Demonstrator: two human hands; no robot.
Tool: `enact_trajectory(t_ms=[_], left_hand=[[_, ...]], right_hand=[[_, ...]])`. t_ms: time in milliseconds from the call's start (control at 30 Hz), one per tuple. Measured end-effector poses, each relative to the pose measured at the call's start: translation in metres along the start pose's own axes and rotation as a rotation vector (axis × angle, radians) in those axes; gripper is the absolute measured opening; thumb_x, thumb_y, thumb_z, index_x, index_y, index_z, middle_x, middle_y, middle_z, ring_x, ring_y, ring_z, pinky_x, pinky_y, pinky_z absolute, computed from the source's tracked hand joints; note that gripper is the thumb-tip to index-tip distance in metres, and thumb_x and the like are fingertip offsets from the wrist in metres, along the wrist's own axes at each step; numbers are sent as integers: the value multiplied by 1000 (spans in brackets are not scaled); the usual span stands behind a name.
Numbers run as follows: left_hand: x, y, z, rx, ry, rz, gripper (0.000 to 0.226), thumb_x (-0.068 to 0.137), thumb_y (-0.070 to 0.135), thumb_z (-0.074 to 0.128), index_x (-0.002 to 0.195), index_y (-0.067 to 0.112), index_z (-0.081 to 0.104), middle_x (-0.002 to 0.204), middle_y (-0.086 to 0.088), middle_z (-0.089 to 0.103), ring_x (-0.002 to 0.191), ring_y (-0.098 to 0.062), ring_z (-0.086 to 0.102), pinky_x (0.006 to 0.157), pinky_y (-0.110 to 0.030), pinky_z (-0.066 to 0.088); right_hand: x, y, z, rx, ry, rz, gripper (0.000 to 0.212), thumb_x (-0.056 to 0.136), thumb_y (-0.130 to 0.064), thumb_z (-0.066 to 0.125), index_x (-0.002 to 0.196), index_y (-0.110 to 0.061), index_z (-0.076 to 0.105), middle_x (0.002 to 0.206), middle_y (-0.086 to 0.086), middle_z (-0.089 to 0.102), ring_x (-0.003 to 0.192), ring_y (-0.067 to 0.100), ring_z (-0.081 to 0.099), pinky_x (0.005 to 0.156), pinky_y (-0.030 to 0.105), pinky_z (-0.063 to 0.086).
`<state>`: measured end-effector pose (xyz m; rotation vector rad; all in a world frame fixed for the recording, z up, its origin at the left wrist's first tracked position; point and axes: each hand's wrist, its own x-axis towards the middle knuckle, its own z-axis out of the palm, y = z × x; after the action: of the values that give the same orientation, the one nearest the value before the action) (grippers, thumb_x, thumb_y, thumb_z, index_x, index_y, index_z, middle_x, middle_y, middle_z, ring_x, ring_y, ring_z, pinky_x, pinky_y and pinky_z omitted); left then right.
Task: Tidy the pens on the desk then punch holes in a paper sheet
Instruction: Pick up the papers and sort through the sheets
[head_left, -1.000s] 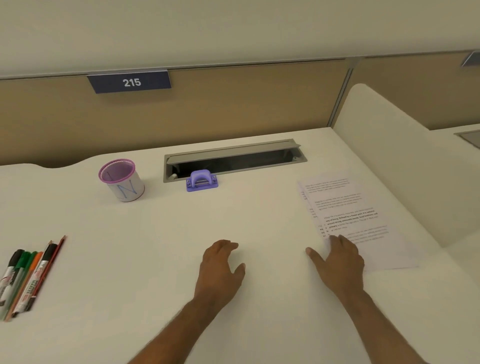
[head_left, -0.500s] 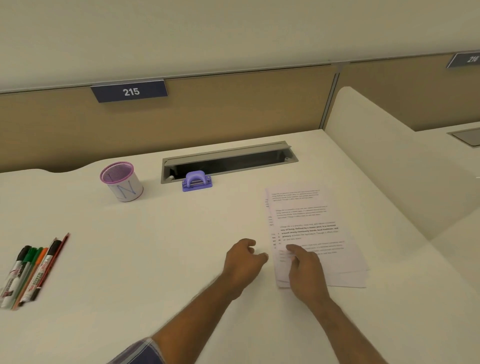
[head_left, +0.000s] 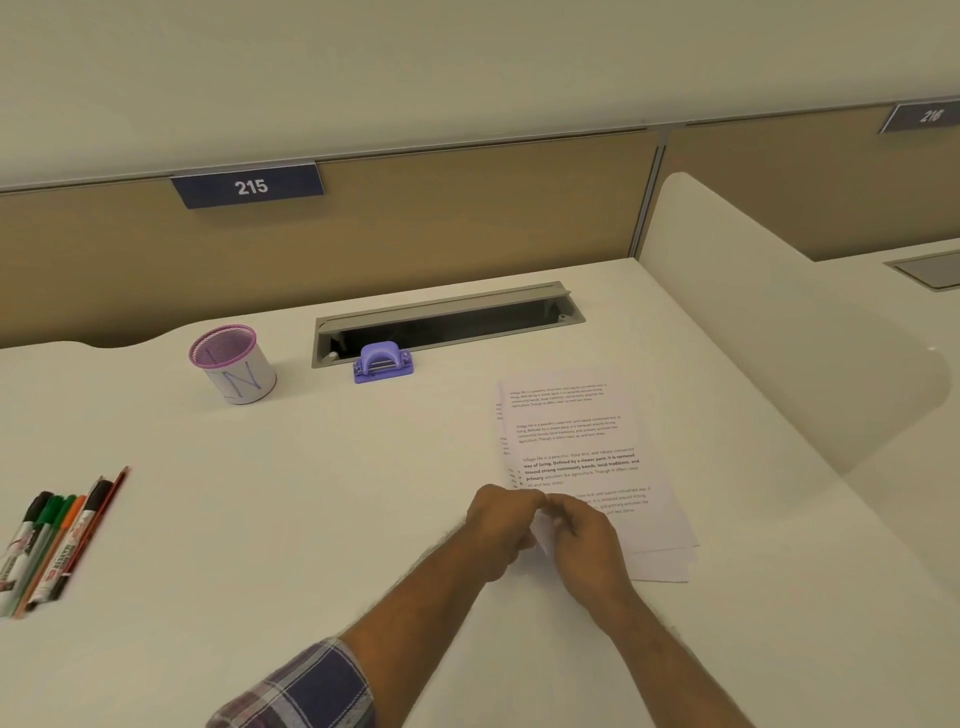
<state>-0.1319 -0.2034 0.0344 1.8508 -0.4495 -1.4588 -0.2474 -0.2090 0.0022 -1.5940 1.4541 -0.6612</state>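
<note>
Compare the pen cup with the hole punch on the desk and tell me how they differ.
The pen cup is a tall white cylinder with a pink rim and blue marks on its side; the hole punch is low, flat-based and purple all over. The pen cup stands on open desk to the left, while the hole punch sits right against the front edge of the grey cable tray. Neither is touched by a hand.

Blue plate (head_left: 249, 186) upper left reads "215". Second plate (head_left: 924, 116) upper right, blurred, "21" plus unclear digit. Cup (head_left: 235, 371) has handwritten "N". Paper sheet (head_left: 582, 457): "Village life is a peaceful...", rest too small.
</note>
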Motion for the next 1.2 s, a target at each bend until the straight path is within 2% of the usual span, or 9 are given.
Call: enact_trajectory(t_ms=[100, 200, 267, 433, 533, 667, 767, 900, 1200], left_hand=[[6, -3, 0, 61, 10, 62, 12, 76, 19, 75, 83, 10, 70, 61, 1, 66, 46, -10, 55, 38, -12, 37], [13, -9, -2, 112, 20, 116, 18, 77, 17, 74, 94, 12, 74, 92, -6, 76, 80, -23, 72, 67, -33, 62], [17, -14, -3, 107, 52, 137, 16, 77, 7, 69, 89, 17, 73, 96, -7, 76, 87, -28, 73, 77, -45, 62], [23, -27, -16, 77, 100, 252, 23, 85, 5, 68, 104, 16, 75, 102, -1, 76, 89, -19, 72, 80, -33, 61], [19, -32, -36, 10, 71, 311, 19, 87, 4, 69, 100, 18, 75, 100, 4, 76, 89, -14, 73, 74, -24, 60], [8, -36, -68, -75, 31, 356, 20, 88, 5, 70, 106, 12, 74, 100, 1, 78, 92, -18, 75, 83, -33, 60], [-2, -39, -88, -144, -9, 383, 21, 88, 3, 70, 108, 10, 73, 103, -2, 78, 95, -21, 74, 86, -35, 59], [-16, -42, -111, -156, -38, 432, 23, 88, 2, 69, 110, 8, 72, 107, -6, 77, 99, -24, 73, 87, -36, 58], [-40, -7, -170, -63, -137, 554, 34, 84, 6, 74, 118, 8, 68, 117, -4, 74, 108, -23, 70, 90, -33, 58]], right_hand=[[-2, -1, -1, 46, -36, -14, 40, 91, 2, 42, 114, -15, 69, 112, -4, 71, 106, 11, 63, 95, 20, 45], [-2, 1, -6, 78, -55, -15, 39, 91, 5, 41, 110, -13, 70, 108, -4, 71, 104, 11, 63, 91, 16, 43], [1, 3, -11, 102, -62, 5, 32, 92, 2, 45, 106, -13, 70, 107, -3, 70, 101, 11, 63, 87, 17, 44], [12, 4, -28, 147, 27, 10, 19, 87, -9, 67, 105, -13, 69, 97, -3, 71, 92, 12, 65, 88, 27, 53], [23, 4, -45, 117, 171, 8, 31, 82, -11, 74, 111, -10, 66, 104, 4, 68, 96, 21, 62, 85, 27, 47], [41, -5, -67, 17, 301, 45, 67, 74, -27, 82, 130, -8, 51, 122, 12, 57, 112, 28, 55, 97, 41, 46], [49, -20, -80, 243, 83, 195, 80, 70, -34, 85, 134, -10, 45, 120, 9, 60, 106, 29, 63, 93, 43, 52], [51, -40, -83, 627, -370, 130, 45, 80, -14, 75, 122, -5, 63, 115, 12, 72, 103, 31, 70, 92, 48, 55], [34, -89, -52, 612, -329, -68, 32, 82, -5, 72, 113, -3, 67, 110, 15, 73, 100, 33, 71, 87, 47, 57]])
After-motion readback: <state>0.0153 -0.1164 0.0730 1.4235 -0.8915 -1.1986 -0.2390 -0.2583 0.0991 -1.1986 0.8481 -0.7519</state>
